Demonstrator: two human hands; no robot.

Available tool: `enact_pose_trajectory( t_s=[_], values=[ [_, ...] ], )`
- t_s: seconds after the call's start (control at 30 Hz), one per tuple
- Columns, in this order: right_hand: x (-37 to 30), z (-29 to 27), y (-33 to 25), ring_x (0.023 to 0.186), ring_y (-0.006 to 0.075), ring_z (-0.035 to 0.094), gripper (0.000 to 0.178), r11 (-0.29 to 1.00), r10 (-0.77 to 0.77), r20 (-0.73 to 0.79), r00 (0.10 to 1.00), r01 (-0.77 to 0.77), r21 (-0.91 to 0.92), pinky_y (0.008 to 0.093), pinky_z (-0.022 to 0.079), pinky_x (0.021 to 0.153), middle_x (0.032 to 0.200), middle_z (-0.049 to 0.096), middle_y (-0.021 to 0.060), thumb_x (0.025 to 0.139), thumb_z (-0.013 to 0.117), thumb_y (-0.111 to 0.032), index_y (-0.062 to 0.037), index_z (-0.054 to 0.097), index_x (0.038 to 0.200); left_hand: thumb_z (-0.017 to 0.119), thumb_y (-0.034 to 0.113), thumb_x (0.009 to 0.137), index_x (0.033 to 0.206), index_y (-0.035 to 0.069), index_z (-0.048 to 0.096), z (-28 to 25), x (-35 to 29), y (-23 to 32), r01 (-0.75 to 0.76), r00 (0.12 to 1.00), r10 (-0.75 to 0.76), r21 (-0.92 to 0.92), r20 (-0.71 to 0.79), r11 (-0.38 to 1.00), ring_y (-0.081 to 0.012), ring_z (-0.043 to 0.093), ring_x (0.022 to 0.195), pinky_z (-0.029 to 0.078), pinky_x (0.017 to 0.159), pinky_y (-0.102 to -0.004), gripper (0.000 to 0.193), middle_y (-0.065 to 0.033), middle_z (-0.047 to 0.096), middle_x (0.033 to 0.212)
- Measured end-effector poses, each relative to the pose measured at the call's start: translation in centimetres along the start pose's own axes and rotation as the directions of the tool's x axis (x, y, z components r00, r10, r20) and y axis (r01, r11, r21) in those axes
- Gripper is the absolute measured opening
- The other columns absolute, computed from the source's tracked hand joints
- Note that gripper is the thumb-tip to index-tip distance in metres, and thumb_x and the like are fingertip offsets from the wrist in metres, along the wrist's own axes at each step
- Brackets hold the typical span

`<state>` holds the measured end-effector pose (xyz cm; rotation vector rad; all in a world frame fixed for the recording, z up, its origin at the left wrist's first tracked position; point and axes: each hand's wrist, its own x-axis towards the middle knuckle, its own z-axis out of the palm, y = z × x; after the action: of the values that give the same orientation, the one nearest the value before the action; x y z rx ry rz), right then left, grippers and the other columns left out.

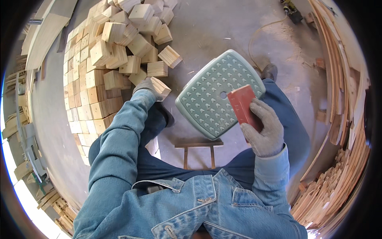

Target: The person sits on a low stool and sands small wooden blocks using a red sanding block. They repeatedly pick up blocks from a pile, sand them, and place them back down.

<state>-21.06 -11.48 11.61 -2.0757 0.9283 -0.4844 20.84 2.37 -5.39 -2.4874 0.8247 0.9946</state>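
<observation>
Reading the scene as a clock face centred on the pale green plastic top (199,102), with twelve at the upper edge, both hands wear grey gloves; the left hand (145,86) is at nine o'clock, its fingers curled partly closed on the left end of a wooden block (161,88), with pale end grain turned upward; how the fingertips sit is hidden, and I cannot tell whether that block bears on anything beneath; the right hand (266,131) is at four o'clock, half closed in a pinch, thumb and fingers clamped on the lower right part of a flat red block (243,104); this red block overlaps the green top in the view, also near four o'clock, though I cannot tell whether the two touch; the green top is set with rows of raised, rounded studs and has a small round hole near its middle; loose wooden blocks (141,44) lie tumbled at ten o'clock, against a tight, neat stack of blocks (84,91) at nine; a narrow wooden frame (199,144) stands at seven; a dark shoe (269,72) shows at two; a power tool (292,12) lies on the floor (195,24) at one, and long wood strips (332,191) are heaped at four.
</observation>
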Motion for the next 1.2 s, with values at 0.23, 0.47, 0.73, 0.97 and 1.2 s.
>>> enact_pose_trajectory(
  t_s=[0.23,0.47,0.73,0.97,1.2],
  values=[
    [-1.1,-0.2,0.6,0.128,0.0411,0.068,0.055,0.993,-0.118,-0.084,0.99,0.118,-0.002,0.0464,0.053,0.112,0.136,0.071,0.026,0.079,0.09,-0.016,0.002,0.073,0.127,0.1,0.043,0.059,0.142,0.006,0.062,-4.3,-6.3,-2.3,-0.027,0.973,0.002,-0.106,-0.232,0.994,-0.0346,0.066,0.135,0.054,0.116,-0.0417,0.099,-0.0202,0.068,0.143],
    [-2.2,-0.5,1.8,0.131,0.039,0.068,0.055,0.995,-0.096,-0.122,0.988,0.1,0.022,0.0447,0.053,0.115,0.14,0.07,0.0239,0.083,0.088,-0.021,0.0006,0.073,0.132,0.098,0.028,0.06,0.136,0.006,0.067,-6.9,-13.7,-3.1,-0.364,0.803,0.036,-0.442,-0.595,0.82,-0.0266,0.076,0.112,0.059,0.103,-0.0373,0.085,-0.0146,0.079,0.12],
    [-2.4,-0.9,1.4,0.128,0.0324,0.07,0.056,0.993,-0.117,-0.125,0.985,0.115,-0.025,0.0382,0.055,0.112,0.139,0.071,0.0227,0.086,0.089,-0.018,0.0019,0.071,0.135,0.097,0.037,0.059,0.139,0.005,0.063,-5.1,-22.7,1.4,-0.434,0.774,0.167,-0.319,-0.611,0.843,-0.0375,0.068,0.124,0.055,0.11,-0.0433,0.093,-0.0207,0.071,0.131],
    [-1.8,-0.7,0.8,0.132,0.0384,0.068,0.057,0.997,-0.074,-0.087,0.993,0.075,0.011,0.0424,0.053,0.115,0.142,0.07,0.0229,0.084,0.088,-0.023,-0.0005,0.073,0.134,0.095,0.044,0.061,0.141,0.008,0.059,-2.4,-24.4,4.5,-0.438,0.786,0.249,-0.225,-0.565,0.871,-0.0398,0.067,0.124,0.055,0.109,-0.0477,0.095,-0.0213,0.066,0.132],
    [-1.7,0.0,1.4,0.131,0.0387,0.068,0.056,0.994,-0.087,-0.094,0.992,0.08,-0.075,0.0434,0.054,0.113,0.14,0.07,0.0231,0.082,0.089,-0.023,-0.0003,0.074,0.131,0.087,0.075,0.068,0.151,0.008,0.055,-2.8,-21.6,7.3,-0.39,0.812,0.257,-0.159,-0.524,0.907,-0.0414,0.062,0.133,0.051,0.114,-0.0505,0.112,-0.0252,0.063,0.14]
  ],
)
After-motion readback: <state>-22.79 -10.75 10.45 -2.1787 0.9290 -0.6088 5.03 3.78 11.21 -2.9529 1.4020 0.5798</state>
